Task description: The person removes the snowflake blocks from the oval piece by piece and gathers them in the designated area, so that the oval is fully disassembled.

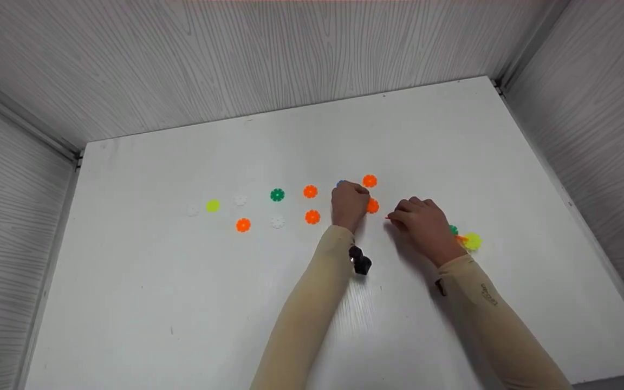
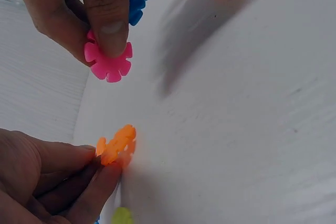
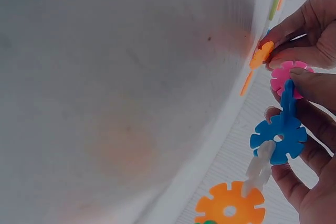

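Note:
My left hand (image 1: pixel 350 205) pinches an orange notched disc (image 2: pixel 118 144) between thumb and fingers, tilted at the table surface. A blue disc (image 1: pixel 340 184) lies partly hidden beside that hand. To its right, my right hand (image 1: pixel 421 226) pinches a pink notched disc (image 3: pixel 286 75), apart from the orange one. Joined to the pink disc is a chain of interlocked discs: blue (image 3: pixel 278 139), white (image 3: pixel 258 165) and orange (image 3: pixel 231 205) show in the right wrist view. Its far end, with a green disc (image 1: pixel 453 230) and a yellow disc (image 1: pixel 472 241), hangs past the right wrist.
Loose discs lie in rough rows on the white table (image 1: pixel 182 303): orange (image 1: pixel 310 191), green (image 1: pixel 277 194), yellow (image 1: pixel 213 205) and white (image 1: pixel 277 222), among several others. One more orange disc (image 1: pixel 369 181) sits just beyond the left hand. Grey wood-grain panels (image 1: pixel 290 54) enclose the table's back and sides.

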`<state>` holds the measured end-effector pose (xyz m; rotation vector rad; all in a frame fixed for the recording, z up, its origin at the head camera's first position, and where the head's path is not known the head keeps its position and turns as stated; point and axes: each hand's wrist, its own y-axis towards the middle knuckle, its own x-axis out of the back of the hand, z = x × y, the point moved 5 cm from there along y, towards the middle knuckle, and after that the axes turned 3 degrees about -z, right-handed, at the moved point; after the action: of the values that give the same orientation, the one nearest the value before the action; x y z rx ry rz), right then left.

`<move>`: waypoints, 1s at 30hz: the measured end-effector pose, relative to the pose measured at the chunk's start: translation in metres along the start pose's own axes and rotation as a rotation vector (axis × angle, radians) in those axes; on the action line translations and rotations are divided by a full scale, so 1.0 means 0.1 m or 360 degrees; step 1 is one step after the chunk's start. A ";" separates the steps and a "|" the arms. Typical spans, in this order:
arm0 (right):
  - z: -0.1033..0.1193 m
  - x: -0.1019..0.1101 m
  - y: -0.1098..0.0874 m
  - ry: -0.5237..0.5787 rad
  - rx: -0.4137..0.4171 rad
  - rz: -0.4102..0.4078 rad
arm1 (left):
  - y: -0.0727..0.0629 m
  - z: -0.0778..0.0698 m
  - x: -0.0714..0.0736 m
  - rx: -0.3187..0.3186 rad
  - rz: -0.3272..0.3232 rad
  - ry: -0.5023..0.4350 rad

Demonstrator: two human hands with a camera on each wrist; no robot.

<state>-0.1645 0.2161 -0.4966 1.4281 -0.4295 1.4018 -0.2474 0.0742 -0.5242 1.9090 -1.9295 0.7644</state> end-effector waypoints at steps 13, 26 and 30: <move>0.00 -0.02 0.00 0.0030 0.0000 -0.0012 | 0.00 0.10 0.05 0.0092 0.0000 -0.0229; 0.01 0.03 0.03 0.0207 0.0017 0.0026 | -0.27 0.01 0.15 0.0026 0.0348 -0.0403; 0.05 0.06 0.06 0.0310 0.0072 0.0049 | -0.41 0.00 0.08 0.0161 0.0644 -0.0589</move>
<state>-0.1652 0.2119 -0.4881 1.3101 -0.2973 1.5676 -0.2074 0.0691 -0.5136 1.8398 -2.6031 0.6548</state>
